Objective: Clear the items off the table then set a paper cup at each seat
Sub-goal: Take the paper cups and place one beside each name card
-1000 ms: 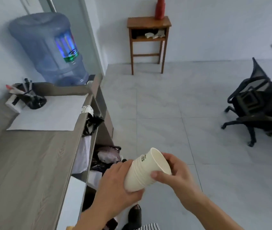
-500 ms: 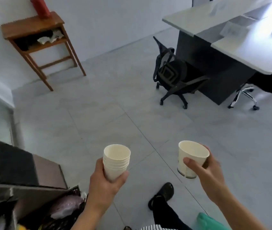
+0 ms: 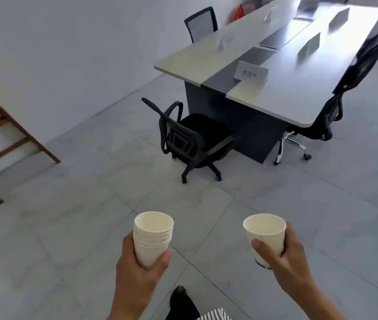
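**Item one:** single paper cup [image 3: 265,236], upright, mouth up, empty as far as I can see. It is in my right grip [image 3: 285,262], which is closed on it, thumb across the near wall and fingers curled round the far side.

**Item two:** stack of paper cups [image 3: 153,239], several nested, upright. It is in my left grip [image 3: 139,273], with fingers and thumb wrapped round its lower part.

**Location:** both are held over the tiled floor, apart from each other. They are well apart from the desk [image 3: 195,58], which lies far and to the right.

**Step in hand, as I judge it:** the cup-setting half of the task, carrying stock to the seats. No cup stands on the desk yet.

**On the desk:** a name card [image 3: 250,72] at the near end, with further cards beyond, blurred.

**Seats:** one office chair [image 3: 192,139] at the near left corner, another chair [image 3: 335,107] at the near right, and a third chair [image 3: 200,23] far left.

**Next move calls for:** closing on the desk, then setting the single cup down upright and level at the nearest seat. The stack supplies the rest.
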`<state>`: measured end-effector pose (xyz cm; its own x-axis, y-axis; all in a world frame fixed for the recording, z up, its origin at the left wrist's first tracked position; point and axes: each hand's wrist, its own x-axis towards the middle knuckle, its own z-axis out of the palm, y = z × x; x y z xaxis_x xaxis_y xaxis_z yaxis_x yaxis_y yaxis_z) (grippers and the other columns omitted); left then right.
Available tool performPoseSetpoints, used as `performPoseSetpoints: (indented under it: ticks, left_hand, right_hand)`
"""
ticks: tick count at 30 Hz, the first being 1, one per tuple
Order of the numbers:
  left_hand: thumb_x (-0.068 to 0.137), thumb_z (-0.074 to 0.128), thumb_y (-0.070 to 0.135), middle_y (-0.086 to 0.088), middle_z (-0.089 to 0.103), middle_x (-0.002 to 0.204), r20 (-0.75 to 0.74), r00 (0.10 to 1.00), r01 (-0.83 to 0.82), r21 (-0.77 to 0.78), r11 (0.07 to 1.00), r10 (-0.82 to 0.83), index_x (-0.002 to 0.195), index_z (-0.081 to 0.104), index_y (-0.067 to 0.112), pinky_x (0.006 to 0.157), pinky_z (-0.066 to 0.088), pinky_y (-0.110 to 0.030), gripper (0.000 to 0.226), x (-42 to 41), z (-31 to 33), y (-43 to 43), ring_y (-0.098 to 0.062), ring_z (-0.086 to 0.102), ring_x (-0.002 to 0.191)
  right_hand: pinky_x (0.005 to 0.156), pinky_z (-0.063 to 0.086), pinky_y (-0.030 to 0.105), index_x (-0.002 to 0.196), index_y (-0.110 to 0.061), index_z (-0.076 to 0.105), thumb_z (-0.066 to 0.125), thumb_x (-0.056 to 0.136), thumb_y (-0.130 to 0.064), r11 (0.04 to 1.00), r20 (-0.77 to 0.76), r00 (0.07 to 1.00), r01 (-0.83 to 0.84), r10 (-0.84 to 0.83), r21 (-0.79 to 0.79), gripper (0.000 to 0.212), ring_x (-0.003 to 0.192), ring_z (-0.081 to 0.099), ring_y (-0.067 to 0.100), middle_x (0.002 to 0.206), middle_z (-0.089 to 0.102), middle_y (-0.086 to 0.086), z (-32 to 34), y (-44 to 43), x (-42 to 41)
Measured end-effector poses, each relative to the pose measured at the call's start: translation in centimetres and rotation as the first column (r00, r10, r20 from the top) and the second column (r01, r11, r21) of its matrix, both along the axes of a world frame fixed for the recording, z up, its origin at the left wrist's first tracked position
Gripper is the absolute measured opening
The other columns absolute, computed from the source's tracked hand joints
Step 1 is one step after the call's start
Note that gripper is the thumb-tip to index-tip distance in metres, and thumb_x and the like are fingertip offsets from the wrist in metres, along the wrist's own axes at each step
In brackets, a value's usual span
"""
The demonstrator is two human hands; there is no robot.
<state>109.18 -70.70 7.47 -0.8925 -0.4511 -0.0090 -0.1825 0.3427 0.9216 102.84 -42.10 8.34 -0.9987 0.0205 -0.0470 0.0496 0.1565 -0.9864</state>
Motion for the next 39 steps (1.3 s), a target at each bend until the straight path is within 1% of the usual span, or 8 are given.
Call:
performPoseSetpoints:
  ticks: [2,7,11,20,27,33,36,39]
  left_hand:
    - [0.055,0.081,0.044,0.023,0.066,0.098,0.013,0.999,0.049,-0.004,0.999,-0.048,0.106,0.052,0.039,0.059,0.053,-0.022,0.059,-4.2,-0.9,0.5,-0.002,0.066,0.077]
    - [0.060,0.092,0.027,0.022,0.067,0.094,0.016,0.990,0.140,-0.008,0.990,-0.140,0.099,0.053,0.042,0.053,0.048,-0.008,0.057,-16.7,-3.4,1.3,-0.002,0.066,0.075]
    - [0.056,0.088,0.041,0.021,0.067,0.090,0.018,0.974,0.227,0.012,0.974,-0.227,0.099,0.052,0.043,0.052,0.053,-0.022,0.056,-27.8,-3.0,2.5,-0.004,0.065,0.068]
    - [0.057,0.076,0.053,0.021,0.065,0.095,-0.023,0.864,0.503,-0.022,0.864,-0.503,0.107,0.052,0.041,0.056,0.057,-0.025,0.057,-50.0,2.1,9.0,-0.007,0.064,0.081]
    - [0.054,0.079,0.050,0.010,0.068,0.087,0.026,0.876,0.480,0.047,0.876,-0.482,0.107,0.057,0.032,0.057,0.059,-0.043,0.060,-60.8,0.2,16.1,-0.015,0.065,0.074]
    - [0.053,0.089,0.037,0.020,0.066,0.094,0.011,0.929,0.371,-0.010,0.929,-0.371,0.111,0.058,0.027,0.060,0.056,-0.023,0.067,-68.7,0.3,21.0,-0.005,0.064,0.081]
    - [0.061,0.090,0.018,0.019,0.065,0.095,0.021,0.947,0.322,0.000,0.947,-0.322,0.107,0.057,0.031,0.058,0.055,-0.017,0.058,-72.2,0.4,22.3,-0.004,0.064,0.082]
    - [0.059,0.092,0.020,0.018,0.067,0.095,0.033,0.961,0.274,0.007,0.962,-0.274,0.106,0.057,0.034,0.058,0.054,-0.014,0.059,-74.6,0.1,22.4,-0.005,0.065,0.080]
  right_hand:
    - [0.050,0.054,0.017,0.104,-0.036,0.060,0.075,0.055,-0.047,0.999,0.031,0.999,0.037,-0.037,-0.005,0.052,0.070,0.064,0.000,0.087,0.068,-0.015,-0.7,0.9,-2.7]
    - [0.047,0.054,0.020,0.098,-0.053,0.061,0.076,0.055,-0.046,0.989,0.037,0.991,0.126,-0.129,0.071,0.046,0.069,0.064,0.002,0.087,0.069,-0.014,-2.1,3.4,-11.1]
    - [0.055,0.052,0.013,0.102,-0.038,0.061,0.076,0.058,-0.044,0.970,0.015,0.978,0.204,-0.208,0.135,0.047,0.071,0.063,0.002,0.089,0.069,-0.016,-1.5,5.0,-19.5]
    - [0.060,0.050,0.009,0.109,-0.029,0.061,0.070,0.058,-0.053,0.919,-0.009,0.926,0.377,-0.378,0.115,0.057,0.073,0.064,0.002,0.093,0.071,-0.013,0.2,8.2,-33.2]
    - [0.061,0.047,0.007,0.106,-0.029,0.062,0.072,0.061,-0.048,0.902,0.038,0.910,0.404,-0.414,0.151,0.050,0.072,0.064,0.000,0.090,0.072,-0.015,-2.1,16.1,-44.1]
    - [0.055,0.046,0.009,0.093,-0.035,0.065,0.068,0.058,-0.059,0.927,0.084,0.931,0.339,-0.355,0.163,0.043,0.065,0.062,0.002,0.082,0.071,-0.012,-2.1,22.5,-56.3]
    - [0.056,0.047,0.022,0.088,-0.031,0.063,0.066,0.060,-0.064,0.949,0.109,0.959,0.235,-0.262,0.209,0.043,0.066,0.061,0.004,0.081,0.069,-0.013,-1.9,24.2,-62.9]
    - [0.056,0.048,0.030,0.087,-0.033,0.059,0.062,0.062,-0.069,0.942,0.118,0.971,0.168,-0.209,0.292,0.044,0.067,0.061,0.005,0.079,0.067,-0.013,-1.5,24.6,-69.5]
